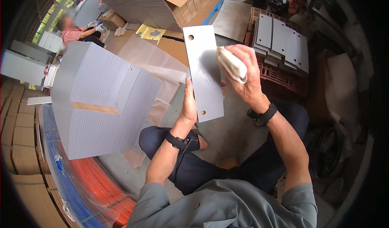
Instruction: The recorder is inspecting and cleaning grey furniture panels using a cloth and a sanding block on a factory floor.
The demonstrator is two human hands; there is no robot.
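The stack of grey boards fills the left side; its right edge stands apart from the left hand. The crate, bearing a pile of grey boards, bounds the right side beyond the right hand. Between stack and crate, floor shows, flanked by the bent knees. Film lies beyond the stack, reaching behind the board's left edge.

The board is held raised before the person, long axis running away, slightly tilted. The left hand grips it: thumb at the left edge, fingertips showing at the right. The right hand is curled around a whitish pad at the board's right edge; contact cannot be confirmed.

The pad overlaps part of that edge. One hole sits near the board's far end, another near its near end.
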